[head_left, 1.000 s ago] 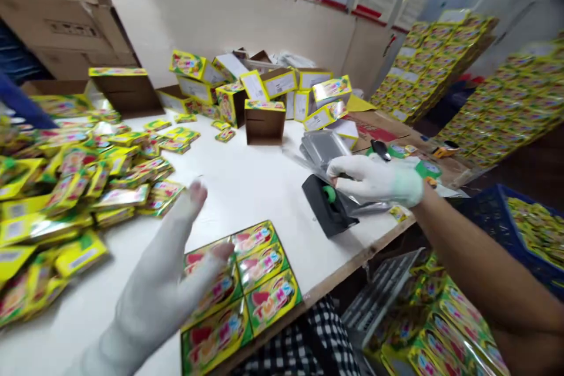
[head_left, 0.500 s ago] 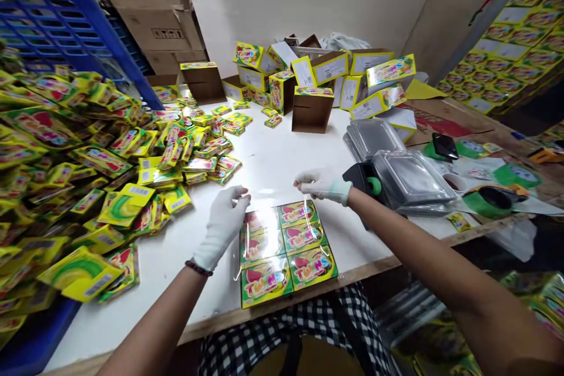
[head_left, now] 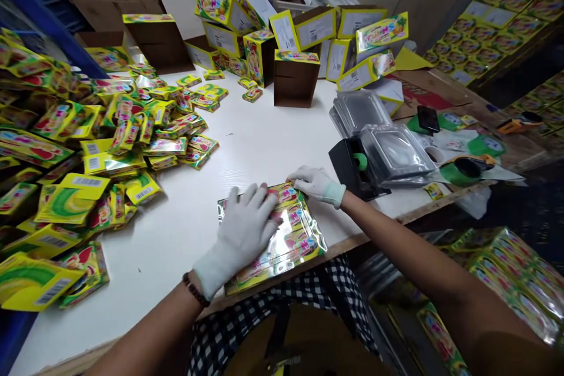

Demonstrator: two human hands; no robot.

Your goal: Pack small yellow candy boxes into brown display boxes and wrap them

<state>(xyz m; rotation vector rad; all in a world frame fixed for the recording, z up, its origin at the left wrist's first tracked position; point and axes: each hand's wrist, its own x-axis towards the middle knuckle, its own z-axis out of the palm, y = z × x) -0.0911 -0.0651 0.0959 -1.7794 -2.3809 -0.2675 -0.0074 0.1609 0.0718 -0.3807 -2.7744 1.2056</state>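
Observation:
A clear plastic pack of small yellow-green TWINS boxes point(head_left: 299, 241) lies flat at the table's front edge, its plastic shiny and reflecting light. My left hand point(head_left: 242, 232), in a white glove, rests spread on top of it and hides much of its left half. At the pack's far right corner, my gloved right hand point(head_left: 315, 183) has its fingers bent and drawn together over the edge. Just right of that hand stands a black tape dispenser point(head_left: 341, 158) with a green core.
Loose small boxes point(head_left: 127, 135) are heaped along the left beside a blue crate point(head_left: 57, 6). Open display boxes point(head_left: 295, 85) stand at the back. Clear plastic trays point(head_left: 396, 155), green tape rolls point(head_left: 460, 171) and a black phone-like object point(head_left: 427, 119) lie to the right.
My left hand has moved from beside the pack onto its top and flattened. My right hand has come down to the far right corner. The camera view has shifted.

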